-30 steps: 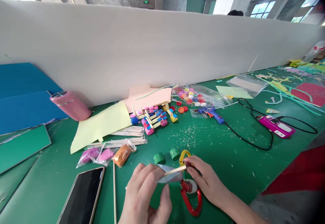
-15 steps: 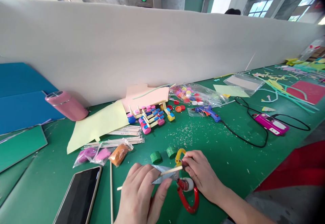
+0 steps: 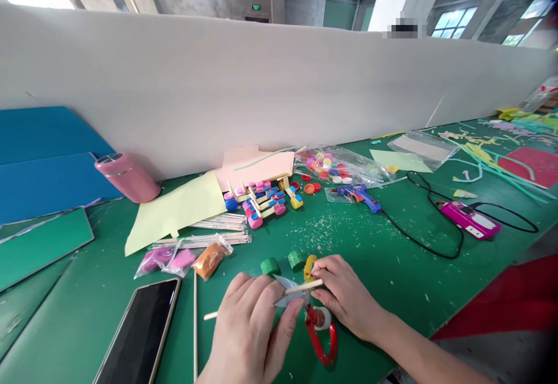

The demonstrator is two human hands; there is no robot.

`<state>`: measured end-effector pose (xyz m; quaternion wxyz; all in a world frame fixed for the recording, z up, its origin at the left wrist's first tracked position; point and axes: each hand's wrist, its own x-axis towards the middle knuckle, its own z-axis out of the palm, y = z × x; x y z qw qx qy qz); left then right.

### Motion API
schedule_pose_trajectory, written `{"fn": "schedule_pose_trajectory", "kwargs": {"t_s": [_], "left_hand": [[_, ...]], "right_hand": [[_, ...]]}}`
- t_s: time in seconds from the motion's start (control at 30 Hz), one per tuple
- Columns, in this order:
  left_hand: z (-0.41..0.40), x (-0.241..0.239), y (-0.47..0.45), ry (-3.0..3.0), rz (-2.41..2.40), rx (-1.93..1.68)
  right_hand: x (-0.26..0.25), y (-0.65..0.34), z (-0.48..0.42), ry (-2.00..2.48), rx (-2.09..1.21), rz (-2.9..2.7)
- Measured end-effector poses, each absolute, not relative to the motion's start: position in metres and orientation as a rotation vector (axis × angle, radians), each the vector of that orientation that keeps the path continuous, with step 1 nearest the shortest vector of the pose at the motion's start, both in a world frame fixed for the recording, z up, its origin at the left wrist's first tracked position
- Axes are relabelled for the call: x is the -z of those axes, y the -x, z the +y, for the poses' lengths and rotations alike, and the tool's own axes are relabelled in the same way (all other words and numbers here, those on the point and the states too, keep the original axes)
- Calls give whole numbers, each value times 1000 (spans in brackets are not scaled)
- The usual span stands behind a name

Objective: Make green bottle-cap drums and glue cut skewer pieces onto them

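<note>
My left hand (image 3: 255, 323) is closed around a thin wooden stick (image 3: 210, 316), whose far end comes out on the right of my fingers. The stick lies between the parted blades of the scissors (image 3: 291, 298), and my left thumb is against a blade near the pivot. My right hand (image 3: 344, 294) is closed at the yellow handle (image 3: 308, 268) of the scissors, its fingertips close to the stick's end. The red handle (image 3: 325, 352) hangs below, spread apart from the yellow one, with a white round piece (image 3: 321, 318) beside it. My right fingers partly hide the grip.
Two green caps (image 3: 270, 266) stand just beyond my hands. Left are a phone (image 3: 137, 334), a long stick (image 3: 195, 326) and bagged clay (image 3: 209, 261). Farther back lie small stick-and-cap assemblies (image 3: 264, 201), a blue glue gun (image 3: 360, 196), its black cord and a magenta power strip (image 3: 468, 219).
The view has shifted slightly, so the table items sit a little farther right. Both hands keep their hold, and the stick has slid slightly right relative to the scissors.
</note>
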<state>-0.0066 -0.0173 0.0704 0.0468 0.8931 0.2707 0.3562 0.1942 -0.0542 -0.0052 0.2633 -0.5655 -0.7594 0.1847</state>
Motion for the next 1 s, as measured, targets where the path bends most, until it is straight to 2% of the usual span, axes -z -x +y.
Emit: {"fn": "schedule_pose_trajectory", "kwargs": {"t_s": [0.47,0.77,1.0], "left_hand": [[-19,-72,2,-2736,806,-1119],[-19,-76,-2,-2785,837,-1117],[-21,-76,-2,-2782,858,-1109]], "right_hand": [[15,-203,-60,1617,-454,-2060],[-1,-202,-94,1362,-537,-1980],[15,-189,-89,1303,-598,-1947]]}}
